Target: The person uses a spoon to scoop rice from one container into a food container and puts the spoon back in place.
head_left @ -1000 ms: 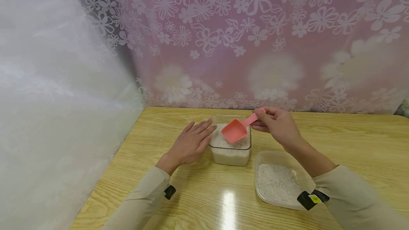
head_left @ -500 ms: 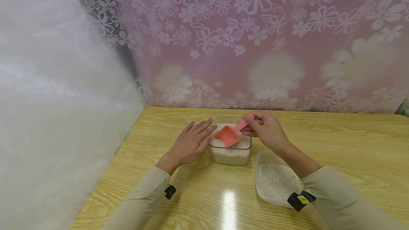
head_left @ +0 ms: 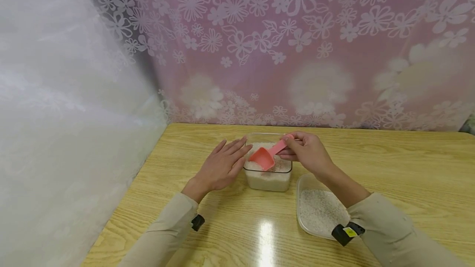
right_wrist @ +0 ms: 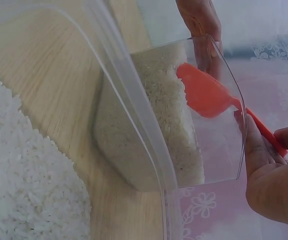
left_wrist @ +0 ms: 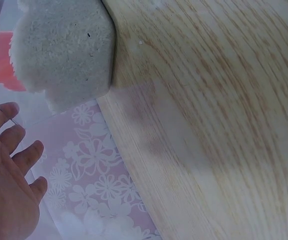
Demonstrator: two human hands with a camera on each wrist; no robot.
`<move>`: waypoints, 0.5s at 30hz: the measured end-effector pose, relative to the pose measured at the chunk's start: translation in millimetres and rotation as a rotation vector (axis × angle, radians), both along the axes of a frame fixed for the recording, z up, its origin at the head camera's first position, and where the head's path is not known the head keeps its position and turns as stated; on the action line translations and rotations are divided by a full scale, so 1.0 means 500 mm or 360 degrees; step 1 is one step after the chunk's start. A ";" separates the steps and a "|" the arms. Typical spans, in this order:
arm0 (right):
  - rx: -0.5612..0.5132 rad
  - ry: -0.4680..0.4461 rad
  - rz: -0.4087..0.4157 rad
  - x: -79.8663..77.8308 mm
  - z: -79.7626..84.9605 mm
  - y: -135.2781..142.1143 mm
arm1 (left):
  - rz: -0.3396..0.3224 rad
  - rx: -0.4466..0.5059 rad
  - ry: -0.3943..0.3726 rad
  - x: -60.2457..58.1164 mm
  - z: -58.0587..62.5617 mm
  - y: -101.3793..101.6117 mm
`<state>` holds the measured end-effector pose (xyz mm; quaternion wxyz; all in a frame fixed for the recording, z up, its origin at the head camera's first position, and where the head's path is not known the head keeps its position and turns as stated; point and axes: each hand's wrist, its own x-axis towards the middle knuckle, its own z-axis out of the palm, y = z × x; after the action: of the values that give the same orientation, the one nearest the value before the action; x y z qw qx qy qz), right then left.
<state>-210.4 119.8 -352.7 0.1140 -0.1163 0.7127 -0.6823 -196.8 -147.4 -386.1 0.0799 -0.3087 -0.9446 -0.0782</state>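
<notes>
In my right hand (head_left: 311, 151) I grip the handle of a pink scoop (head_left: 262, 158), thumb on top. The scoop's tip is pushed into the rice (right_wrist: 166, 107) inside a clear square container (head_left: 268, 180), as the right wrist view also shows. My left hand (head_left: 220, 166) lies against the container's left side with fingers straight, touching near the rim. From the left wrist view, those fingers (left_wrist: 28, 156) are extended beside the clear wall, and the scoop (left_wrist: 3, 62) shows through it.
A second, lower translucent container (head_left: 299, 213) with rice stands nearer on the right, partly under my right forearm. Both rest on a wood-grain table (head_left: 222, 234). A flowered pink curtain (head_left: 259, 73) hangs behind the table, and a whitish sheet (head_left: 74, 114) covers the left.
My right hand has moved left and slightly down with the scoop, whose tip has gone from above the rice into it. The left hand has stayed in place.
</notes>
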 end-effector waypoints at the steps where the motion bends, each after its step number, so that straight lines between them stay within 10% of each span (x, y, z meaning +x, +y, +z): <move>1: -0.0004 -0.0013 -0.0003 -0.001 0.000 0.000 | -0.0002 0.0000 0.0003 0.000 0.000 0.000; 15: -0.0152 -0.0193 -0.0006 -0.008 -0.006 0.022 | -0.0020 0.0017 0.0008 0.000 0.001 -0.002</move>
<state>-214.6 130.8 -355.9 0.1501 -0.0789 0.6715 -0.7214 -196.5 -148.6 -385.8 0.0835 -0.3144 -0.9420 -0.0829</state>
